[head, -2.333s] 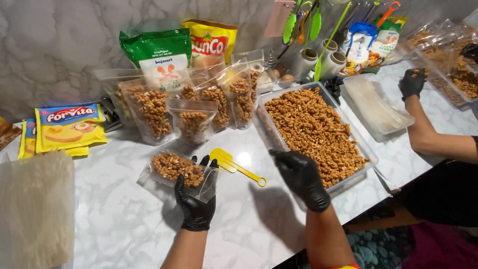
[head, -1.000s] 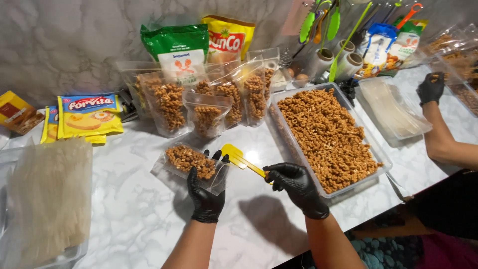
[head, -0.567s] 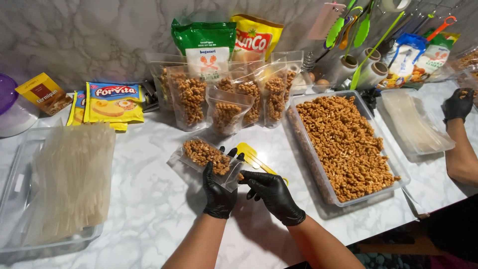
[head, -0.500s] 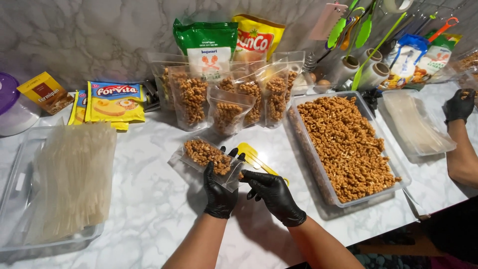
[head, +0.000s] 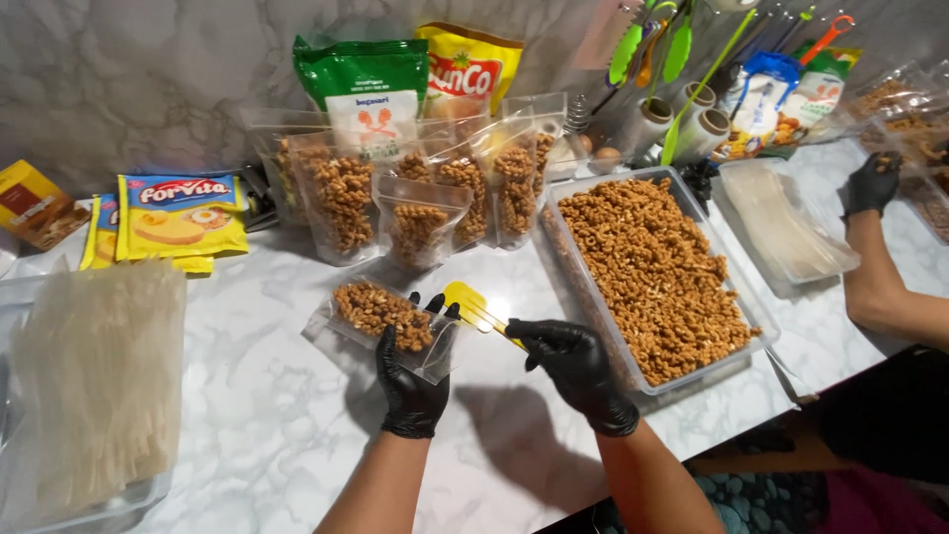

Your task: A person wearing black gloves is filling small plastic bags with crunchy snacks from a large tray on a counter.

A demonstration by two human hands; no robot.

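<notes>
Black gloves cover both of the person's hands above a white marble desk [head: 247, 415]. The left hand [head: 410, 381] grips a small clear pouch [head: 381, 321] partly filled with brown fried snacks, its fingers closed around the pouch's near end while the pouch lies tilted just above the desk. The right hand [head: 573, 371] has its fingers closed on the handle of a yellow scoop [head: 473, 305], whose blade sits just beside the pouch's open end. To the right of the scoop stands a long clear tub [head: 761, 326] heaped with the same snacks. Behind the pouch, a row of filled standing pouches [head: 420, 198] lines up in front of a green bag [head: 364, 84] and a yellow bag [head: 470, 69]. A clear tray of pale sheets [head: 94, 386] rests at the left edge. At the far right, another person's gloved hand [head: 872, 183] hovers near a second tray [head: 781, 222].
</notes>
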